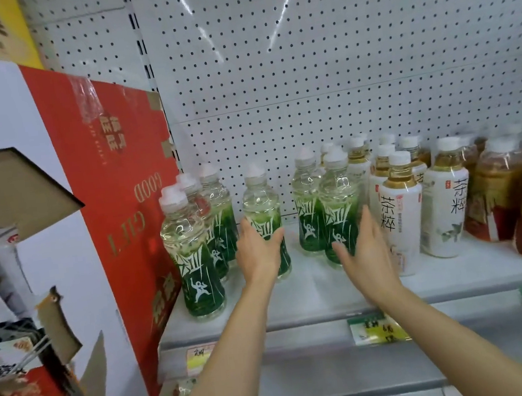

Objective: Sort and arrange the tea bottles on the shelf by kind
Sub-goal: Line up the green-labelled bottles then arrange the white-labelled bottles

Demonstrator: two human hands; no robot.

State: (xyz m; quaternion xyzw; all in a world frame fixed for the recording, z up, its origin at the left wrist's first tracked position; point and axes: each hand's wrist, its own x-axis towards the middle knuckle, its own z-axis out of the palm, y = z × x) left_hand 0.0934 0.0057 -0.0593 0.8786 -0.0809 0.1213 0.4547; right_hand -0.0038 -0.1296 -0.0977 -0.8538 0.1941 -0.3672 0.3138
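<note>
Hands working green bottles: left hand [259, 250] gripping lone green bottle [263, 217], right hand [364, 248] open beside green pair [339, 208]; next, closing the gap.

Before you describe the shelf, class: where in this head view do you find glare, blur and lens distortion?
In the head view: glare streaks cross the pegboard back panel at the top; the brown-label bottles at the right edge are smeared by blur, as is the clutter at lower left; the wide lens bends the shelf edge and tilts the red box; the green-label bottles at centre are sharpest.
</note>
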